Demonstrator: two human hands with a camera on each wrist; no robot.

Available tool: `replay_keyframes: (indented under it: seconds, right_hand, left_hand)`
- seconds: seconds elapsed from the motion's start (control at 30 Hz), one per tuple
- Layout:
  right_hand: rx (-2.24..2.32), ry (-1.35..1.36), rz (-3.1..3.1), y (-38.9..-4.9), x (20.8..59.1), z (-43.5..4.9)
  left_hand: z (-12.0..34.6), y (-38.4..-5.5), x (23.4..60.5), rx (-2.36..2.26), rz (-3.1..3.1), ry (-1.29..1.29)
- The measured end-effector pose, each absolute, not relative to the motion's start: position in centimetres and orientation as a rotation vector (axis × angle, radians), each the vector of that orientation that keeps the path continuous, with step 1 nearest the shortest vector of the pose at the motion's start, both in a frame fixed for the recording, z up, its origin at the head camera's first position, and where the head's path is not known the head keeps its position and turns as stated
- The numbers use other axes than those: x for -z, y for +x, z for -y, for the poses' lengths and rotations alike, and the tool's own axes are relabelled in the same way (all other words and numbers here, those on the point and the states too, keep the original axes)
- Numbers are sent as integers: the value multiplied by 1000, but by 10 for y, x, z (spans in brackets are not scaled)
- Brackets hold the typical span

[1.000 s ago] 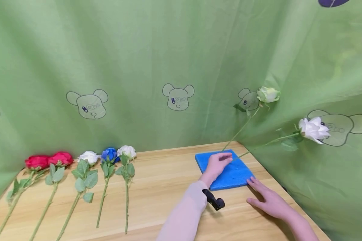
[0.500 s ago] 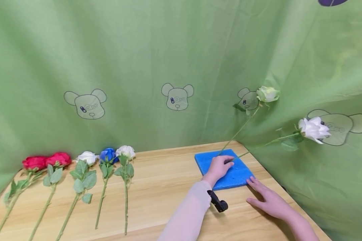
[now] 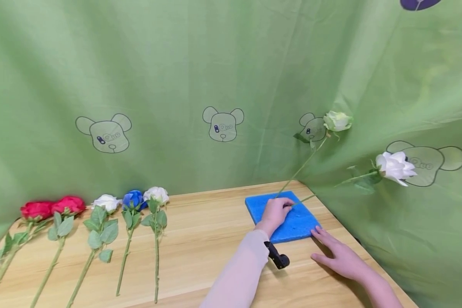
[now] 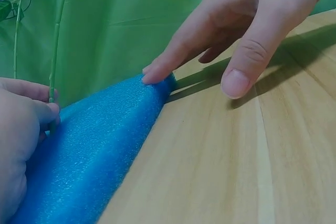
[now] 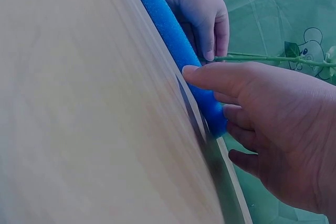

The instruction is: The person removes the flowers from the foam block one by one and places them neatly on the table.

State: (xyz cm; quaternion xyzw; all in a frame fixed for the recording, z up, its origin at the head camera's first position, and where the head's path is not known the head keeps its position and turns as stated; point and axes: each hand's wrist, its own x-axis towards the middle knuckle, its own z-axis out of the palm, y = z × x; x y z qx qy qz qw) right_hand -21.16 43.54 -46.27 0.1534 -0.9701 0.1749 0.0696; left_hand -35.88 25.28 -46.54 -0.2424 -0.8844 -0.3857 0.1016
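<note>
On the wooden table lies a blue foam block (image 3: 298,226). My left hand (image 3: 273,214) is over it, pinching the low end of a green stem (image 4: 56,40) between thumb and finger. That stem leads up to a white rose (image 3: 395,167) leaning far to the right. Behind it, a greenish-white rose (image 3: 338,121) rises at a slant from the foam's back part; the left hand hides its foot. My right hand (image 3: 340,256) has its fingers extended, with fingertips (image 4: 152,74) touching the foam's near right corner. Whether the pinched stem enters the foam is hidden.
Several roses lie in a row at the table's left: two red roses (image 3: 68,205), a white rose (image 3: 107,202), a blue rose (image 3: 133,199) and a pale rose (image 3: 156,195). A green curtain (image 3: 169,85) stands behind and right of the table (image 3: 200,248).
My left hand has lowered slightly toward the foam along the stem, and its fingers have closed in. The right hand stays at the foam's corner. The head view has shifted a little.
</note>
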Motion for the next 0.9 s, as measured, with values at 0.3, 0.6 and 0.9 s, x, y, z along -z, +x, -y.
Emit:
replay_keyframes:
  seconds: [0.3, 0.6, 0.9]
  right_hand:
    - [-513, 461, 2910, -210, 457, -434]
    - [-516, 461, 2919, -209, 459, -434]
    - [-496, 467, 2898, -213, 461, -433]
  left_hand:
    - [-252, -355, 464, 1166, 2576, -702]
    - [-252, -352, 468, 1124, 2539, -681]
    - [-248, -355, 469, 1149, 2476, -697]
